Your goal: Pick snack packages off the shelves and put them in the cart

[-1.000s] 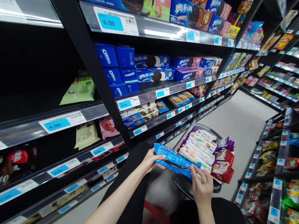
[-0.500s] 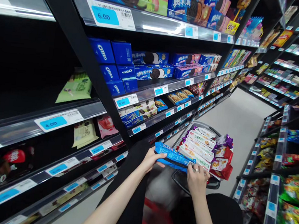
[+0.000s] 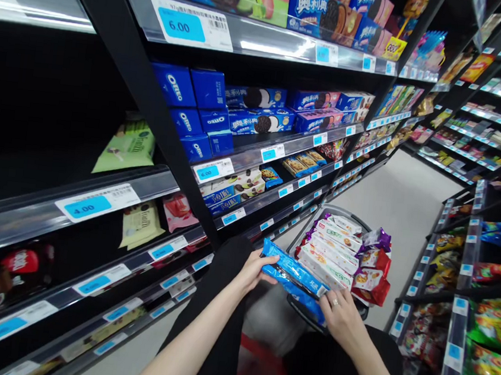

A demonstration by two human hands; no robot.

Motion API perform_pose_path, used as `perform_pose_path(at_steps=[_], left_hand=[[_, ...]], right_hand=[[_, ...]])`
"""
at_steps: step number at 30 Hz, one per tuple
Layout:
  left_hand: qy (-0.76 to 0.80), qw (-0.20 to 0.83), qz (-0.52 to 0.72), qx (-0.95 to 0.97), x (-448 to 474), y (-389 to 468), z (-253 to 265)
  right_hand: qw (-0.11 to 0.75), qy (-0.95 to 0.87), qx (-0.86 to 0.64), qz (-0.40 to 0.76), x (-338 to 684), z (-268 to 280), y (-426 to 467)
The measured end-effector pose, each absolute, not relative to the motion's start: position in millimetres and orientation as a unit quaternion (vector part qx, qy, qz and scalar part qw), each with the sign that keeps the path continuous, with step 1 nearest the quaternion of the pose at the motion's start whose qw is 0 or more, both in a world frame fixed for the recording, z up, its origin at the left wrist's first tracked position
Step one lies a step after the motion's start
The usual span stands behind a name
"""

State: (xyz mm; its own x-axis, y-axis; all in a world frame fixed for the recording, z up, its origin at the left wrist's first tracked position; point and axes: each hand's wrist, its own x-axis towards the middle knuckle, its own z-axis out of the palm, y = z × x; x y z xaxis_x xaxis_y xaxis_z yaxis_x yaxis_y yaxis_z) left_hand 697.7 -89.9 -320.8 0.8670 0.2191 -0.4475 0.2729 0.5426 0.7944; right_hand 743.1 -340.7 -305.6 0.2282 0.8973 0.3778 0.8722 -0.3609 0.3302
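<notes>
Blue biscuit packets [image 3: 295,271], at least two lying one against the other, are held between my hands just in front of a grey basket [image 3: 304,224]. My left hand [image 3: 256,271] grips their left end, thumb on top. At the right end, my right hand [image 3: 341,314], with a ring on one finger, has its fingers closed over the packets' edge. White biscuit boxes [image 3: 331,252] lie in a row in the basket. Beside them are red packets [image 3: 370,276] and a purple packet [image 3: 377,239].
Shelves of blue Oreo boxes [image 3: 175,87] rise on the left, with price tags along their edges. Lower there, a green packet [image 3: 129,150] lies on a shelf. On the right stands a rack of snack bags [image 3: 494,362]. A red object [image 3: 262,371] is below my arms.
The packets' right end has swung down and toward me, and a lower blue packet shows more. My right hand has shifted right and down, while my left hand has stayed nearly in place.
</notes>
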Motion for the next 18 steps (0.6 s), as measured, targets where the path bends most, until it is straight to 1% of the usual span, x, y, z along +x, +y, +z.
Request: perform_pose_path(at_steps=[6, 8, 10, 12, 14, 16, 18], left_hand=[[0.263, 0.857, -0.026, 0.443, 700.4, -97.0, -323.2], [0.247, 0.869, -0.027, 0.429, 699.4, -96.9, -323.3], [0.216, 0.883, -0.03, 0.415, 697.1, -96.2, -322.0], [0.191, 0.892, -0.034, 0.408, 694.6, -95.3, -320.0], [0.182, 0.895, -0.032, 0.405, 692.7, -94.6, -318.3], [0.181, 0.899, -0.029, 0.398, 691.9, -94.5, -317.5], [0.182, 0.903, -0.028, 0.388, 692.2, -95.0, -317.8]], right_hand=[[0.048, 0.562, 0.764, 0.315, 735.4, -299.3, -343.2], [0.049, 0.536, 0.783, 0.313, 731.5, -295.9, -342.1], [0.031, 0.515, 0.806, 0.291, 730.8, -291.6, -343.7], [0.015, 0.519, 0.812, 0.267, 732.7, -287.5, -348.1], [0.02, 0.53, 0.809, 0.253, 735.1, -284.7, -354.0], [0.031, 0.534, 0.804, 0.259, 735.8, -284.0, -360.1], [0.02, 0.537, 0.791, 0.291, 734.4, -285.4, -365.2]])
